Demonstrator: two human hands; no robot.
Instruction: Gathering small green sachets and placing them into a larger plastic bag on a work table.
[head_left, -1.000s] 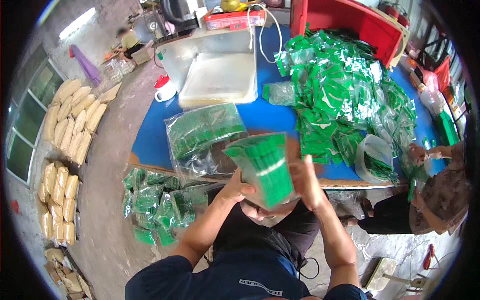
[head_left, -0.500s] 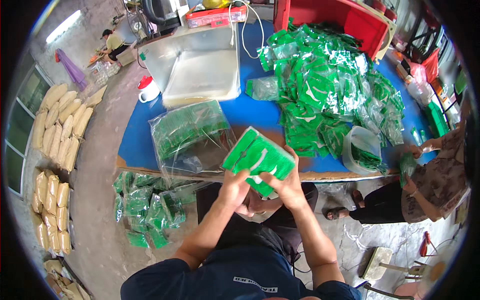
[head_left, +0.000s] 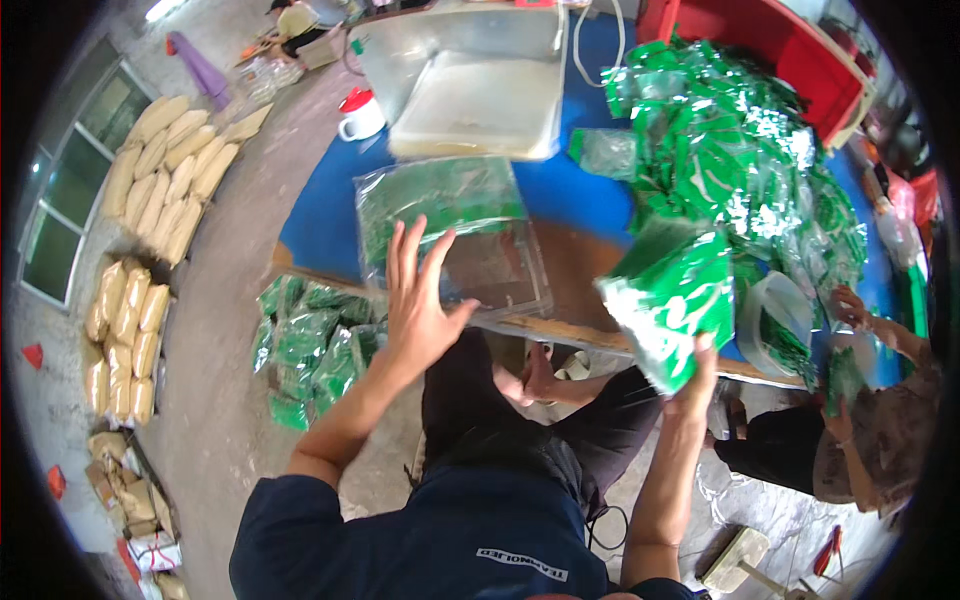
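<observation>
A stack of green packets [head_left: 675, 295] is in my right hand [head_left: 692, 380], gripped at its lower corner near the table's front edge. Spread fingers show on my left hand [head_left: 425, 305], which holds nothing. It hovers over or just touches the near left part of a large clear plastic bag [head_left: 505, 265]; I cannot tell which. Rows of green packets fill the bag's far part, and its near part looks flat. Beyond my right hand lies a big heap of green packets [head_left: 700, 150].
A white tub [head_left: 780, 315] with green packets stands right of my stack. Behind the bag are flat clear bags [head_left: 480, 105] and a red-lidded white mug [head_left: 362, 115]. Filled green bags [head_left: 305, 340] lie low at left. A co-worker's hand [head_left: 840, 420] holds a green packet at right.
My left hand has let go of the green stack and moved left to the clear bag, opening its fingers. My right hand has carried the stack to the right. The view has shifted.
</observation>
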